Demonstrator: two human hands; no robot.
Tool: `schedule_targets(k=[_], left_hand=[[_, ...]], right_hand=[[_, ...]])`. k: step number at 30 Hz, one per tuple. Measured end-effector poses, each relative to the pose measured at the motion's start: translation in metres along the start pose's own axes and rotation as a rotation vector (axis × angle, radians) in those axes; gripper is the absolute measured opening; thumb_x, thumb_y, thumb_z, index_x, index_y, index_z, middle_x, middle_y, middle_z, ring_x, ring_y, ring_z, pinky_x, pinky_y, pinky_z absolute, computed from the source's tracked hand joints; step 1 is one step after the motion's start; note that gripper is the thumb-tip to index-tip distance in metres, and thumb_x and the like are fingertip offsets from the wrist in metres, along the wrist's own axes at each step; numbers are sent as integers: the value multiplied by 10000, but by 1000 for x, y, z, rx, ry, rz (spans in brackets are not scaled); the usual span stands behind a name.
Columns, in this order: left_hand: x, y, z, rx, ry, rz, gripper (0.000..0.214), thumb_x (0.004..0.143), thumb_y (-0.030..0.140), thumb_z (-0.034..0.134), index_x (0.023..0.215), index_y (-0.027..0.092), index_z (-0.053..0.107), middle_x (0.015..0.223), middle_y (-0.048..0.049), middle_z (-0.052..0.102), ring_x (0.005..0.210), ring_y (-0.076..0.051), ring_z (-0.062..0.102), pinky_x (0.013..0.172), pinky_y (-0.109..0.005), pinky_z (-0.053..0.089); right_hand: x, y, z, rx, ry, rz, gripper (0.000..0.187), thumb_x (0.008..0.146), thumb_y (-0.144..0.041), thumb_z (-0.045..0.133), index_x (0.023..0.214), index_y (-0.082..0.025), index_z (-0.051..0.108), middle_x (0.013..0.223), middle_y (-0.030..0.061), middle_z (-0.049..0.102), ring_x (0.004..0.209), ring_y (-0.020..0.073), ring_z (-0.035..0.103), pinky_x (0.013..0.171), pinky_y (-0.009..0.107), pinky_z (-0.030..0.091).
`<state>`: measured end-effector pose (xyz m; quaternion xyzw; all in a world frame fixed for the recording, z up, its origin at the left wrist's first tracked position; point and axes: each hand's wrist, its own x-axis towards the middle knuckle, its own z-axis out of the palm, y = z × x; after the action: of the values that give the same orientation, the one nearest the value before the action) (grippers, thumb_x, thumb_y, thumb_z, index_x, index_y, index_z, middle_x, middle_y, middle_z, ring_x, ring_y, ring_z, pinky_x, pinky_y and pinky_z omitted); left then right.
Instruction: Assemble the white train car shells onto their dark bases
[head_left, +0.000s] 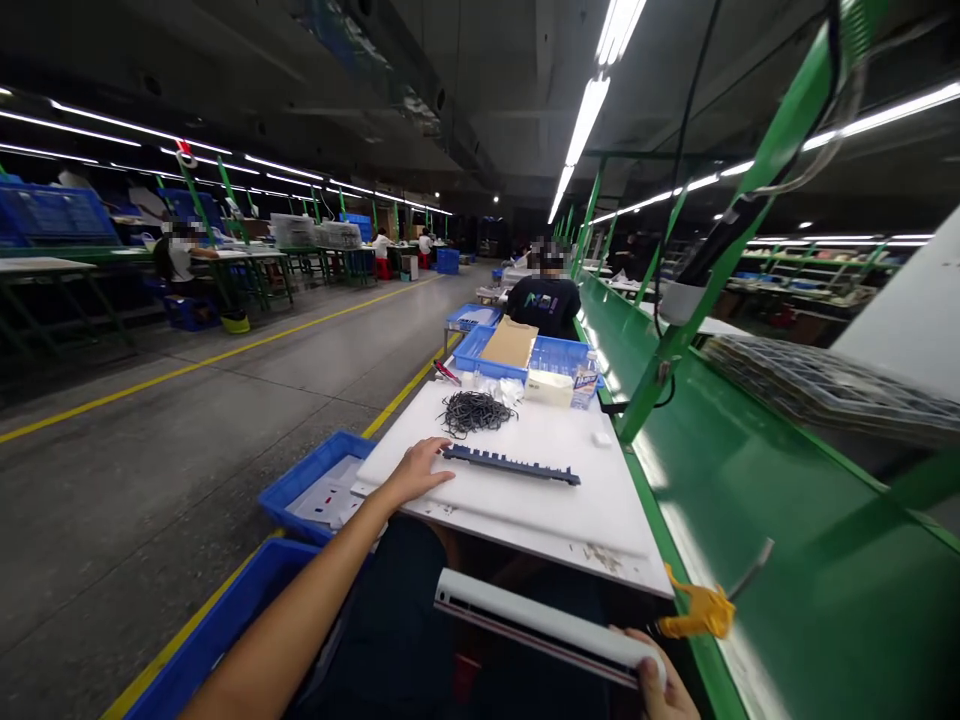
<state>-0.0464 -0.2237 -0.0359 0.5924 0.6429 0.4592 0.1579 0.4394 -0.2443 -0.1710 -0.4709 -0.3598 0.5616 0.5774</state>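
Note:
My right hand (660, 682) grips one end of a long white plastic housing (544, 622), its dark slot facing me. The piece is held over my lap, in front of the table's near edge. Out on the white foam-topped table, my left hand (421, 470) is open, thumb and fingers apart. Its fingertips lie at the left end of a dark, toothed plastic strip (514, 465); whether they touch it I cannot tell. Behind the strip is a tangled heap of thin black strips (475, 412).
Blue crates stand left of the table (307, 490) and at its far end (469, 350). A white box (548, 387) and a bottle (585, 385) stand there too. On the right run a green conveyor (795, 510) and a yellow tool (699, 610). A person (546, 300) sits ahead.

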Motion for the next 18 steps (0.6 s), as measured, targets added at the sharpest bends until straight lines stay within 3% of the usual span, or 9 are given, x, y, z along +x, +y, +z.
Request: schedule_targets(k=[5,8,11,13,15,18], left_hand=[[-2,-9,1,24,26,7,502,941,527,744,1334,216,715,1179,-104,753,1128,-315,696,1007,-436,531],[-5,-5,0,11,10,25,460,928,525,788,1270,219,754,1216,-108,747,1083,-302,707,980,-419,528],[-10,-1,-5,-25,-9,45,548,828,489,907,1284,232,745,1281,-110,734,1127,-314,697,1033,-431,499],[-13,0,-9,-65,-8,54,596,815,467,920,1327,239,720,1320,-111,713,1192,-321,672,1039,-426,489],[-13,-1,-14,-113,3,56,563,868,465,873,1354,240,698,1368,-116,688,1239,-320,652,1026,-420,485],[-17,1,-23,-201,33,65,434,973,518,760,1295,230,721,1388,-135,679,1303,-332,623,1045,-431,471]], right_hand=[[11,11,-5,25,-47,68,703,688,-647,959,1143,-158,739,1111,194,824,1017,404,803,810,451,705],[11,8,-3,-29,-51,58,645,676,-647,963,1082,-185,767,1079,183,828,1021,432,800,807,487,709],[10,-9,8,-44,-43,30,671,643,-670,980,1073,-193,787,1080,181,824,998,403,800,779,452,711],[12,-28,21,3,-30,-15,703,615,-662,1008,1104,-208,789,1108,150,817,984,320,796,793,359,702],[20,-47,36,78,-42,-88,706,550,-626,1053,1067,-220,794,1075,102,804,966,241,776,829,276,679],[36,-69,55,107,-100,-155,683,494,-562,1092,1013,-232,796,1063,80,772,976,226,753,818,280,670]])
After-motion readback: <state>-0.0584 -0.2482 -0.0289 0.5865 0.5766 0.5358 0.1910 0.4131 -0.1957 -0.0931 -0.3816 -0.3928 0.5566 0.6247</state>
